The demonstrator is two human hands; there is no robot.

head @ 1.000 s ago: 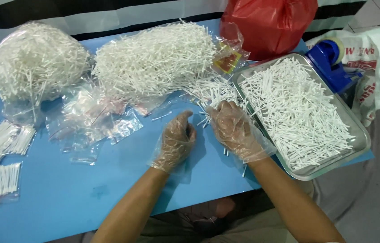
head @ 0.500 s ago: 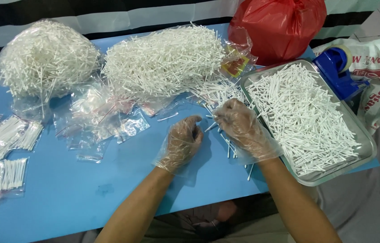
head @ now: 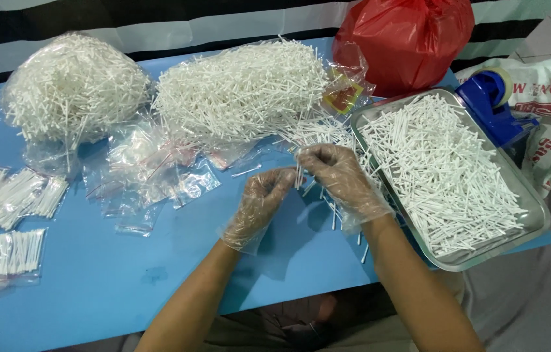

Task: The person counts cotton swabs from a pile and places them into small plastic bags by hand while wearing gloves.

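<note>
Head view: your left hand [head: 259, 205] and right hand [head: 340, 177] (both in clear plastic gloves) are meeting over the blue table [head: 93, 287]. Fingers of both hands are pinching together on a small bundle of white sticks [head: 299, 175], apparently held upright between them. The bundle is hovering just left of the metal tray [head: 536, 221], below the loose stick pile [head: 243, 91].
</note>
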